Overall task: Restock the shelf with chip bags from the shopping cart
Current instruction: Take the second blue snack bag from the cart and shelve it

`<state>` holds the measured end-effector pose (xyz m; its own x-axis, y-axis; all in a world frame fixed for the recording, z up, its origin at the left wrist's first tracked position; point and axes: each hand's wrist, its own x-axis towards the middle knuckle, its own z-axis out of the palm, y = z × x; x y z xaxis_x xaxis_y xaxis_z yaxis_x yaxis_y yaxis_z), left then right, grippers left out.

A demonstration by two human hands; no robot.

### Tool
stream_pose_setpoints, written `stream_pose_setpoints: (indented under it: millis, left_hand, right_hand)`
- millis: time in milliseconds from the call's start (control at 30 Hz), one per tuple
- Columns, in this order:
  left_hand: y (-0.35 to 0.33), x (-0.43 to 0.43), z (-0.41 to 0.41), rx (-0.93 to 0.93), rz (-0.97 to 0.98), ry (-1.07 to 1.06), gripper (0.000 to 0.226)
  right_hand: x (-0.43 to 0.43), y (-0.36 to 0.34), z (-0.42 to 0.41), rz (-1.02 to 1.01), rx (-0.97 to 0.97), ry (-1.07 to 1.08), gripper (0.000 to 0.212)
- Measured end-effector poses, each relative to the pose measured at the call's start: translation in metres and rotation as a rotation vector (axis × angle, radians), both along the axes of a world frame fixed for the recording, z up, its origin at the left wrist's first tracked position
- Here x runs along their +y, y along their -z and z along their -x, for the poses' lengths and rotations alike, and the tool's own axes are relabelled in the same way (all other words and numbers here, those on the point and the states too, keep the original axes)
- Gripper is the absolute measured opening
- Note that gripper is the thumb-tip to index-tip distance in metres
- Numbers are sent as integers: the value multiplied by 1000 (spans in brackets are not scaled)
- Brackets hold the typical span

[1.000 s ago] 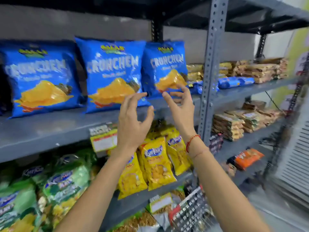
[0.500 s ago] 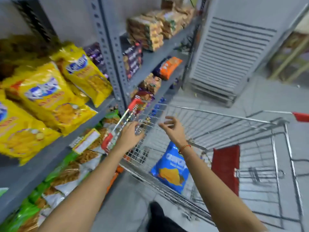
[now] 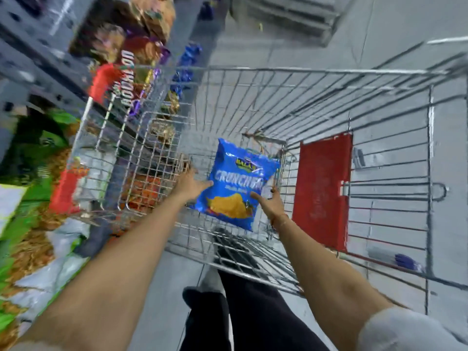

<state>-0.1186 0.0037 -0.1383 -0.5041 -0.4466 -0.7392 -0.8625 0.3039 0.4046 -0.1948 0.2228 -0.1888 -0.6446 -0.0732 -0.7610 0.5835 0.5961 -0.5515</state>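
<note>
Nearest the camera, two bare forearms reach down and forward over the near rim of the shopping cart [image 3: 253,273], with dark trouser legs below between them. The left hand [image 3: 188,184] arrives at the left edge of the blue chip bag [image 3: 238,184], its fingers [image 3: 206,184] extended and loosely spread, the tips touching or just short of the foil; blur makes it hard to say which. The right hand [image 3: 272,202] sits at the bag's lower right edge, its fingers also open, one laid against the bag's face. Neither hand has closed on it yet.

The bag stands tilted inside the cart basket, leaning toward the far right, just beside the red child-seat flap [image 3: 321,193]. It appears to be the only bag left in the basket.

The step in hand looks like the pickup. To do it well, take the bag by its two side edges with flat fingers, not by the puffed middle, so the chips are not crushed and the slick foil does not slip. Lift straight up, clear of the wire sides, before turning.

Farther off on the left, the shelf [image 3: 22,46] with its other snack packets is badly blurred.
</note>
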Motion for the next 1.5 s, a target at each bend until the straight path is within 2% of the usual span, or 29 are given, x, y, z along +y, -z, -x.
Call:
stream_pose_setpoints:
  millis: [133,167,233,267,333,400,533,633,700,800,833,900,967,1000,1067,1133,1233,1333,1400,1500]
  left_hand:
    - [33,9,20,-52,-108,-109,92]
    - [40,9,22,-70,-145,-146,93]
    - [64,9,22,-83,-232,-190,96]
    - [70,10,22,-95,-257,-189,101]
    - [93,7,16,-104,-281,-181,107]
    - [104,5,12,-101,-307,-198,93]
    - [98,5,12,-82,-362,-255,83]
    - [117,-1,5,-53,-392,-310,100]
    - [90,0,7,-16,-400,-361,102]
    - [37,7,18,84,-429,-403,54]
    - [23,7,19,122,-395,-421,48]
    - [2,3,18,205,-310,-444,52]
    - [-22,-4,12,304,-271,-468,59]
    - [-34,-8,8,350,-259,-476,60]
    - [-62,-16,-3,459,-249,-494,52]
    - [-92,-24,-14,539,-209,-505,56]
    - [-143,-35,-35,682,-131,-505,38]
    - [-192,-47,-57,816,-27,-507,35]
    - [-229,-56,-71,854,97,-515,40]
    - [-285,-71,-92,933,286,-495,67]
  right_hand:
    - [-7,28,10,128,-94,33,66]
    - [-10,35,11,186,-118,48,73]
    - [-10,57,12,236,-164,73,104]
    - [-9,68,11,268,-175,65,109]
    - [-11,72,10,284,-175,53,87]
    - [-17,63,11,274,-157,92,67]
    - [-23,58,12,272,-144,134,57]
    - [-29,41,14,301,-154,167,54]
    - [-31,25,16,328,-147,166,50]
    - [-35,3,25,362,-87,156,43]
    - [-37,-3,27,377,-62,152,43]
    - [-46,-27,30,407,-19,138,54]
    - [-58,-54,31,430,32,98,75]
    - [-64,-71,30,457,60,80,77]
    - [-77,-101,26,523,119,59,61]
    - [-89,-131,18,594,169,56,47]
    - [-110,-174,4,705,233,1,38]
    - [-134,-221,-12,811,284,-24,32]
    - [-150,-254,-22,859,356,-33,33]
    - [-172,-306,-37,941,430,-51,35]
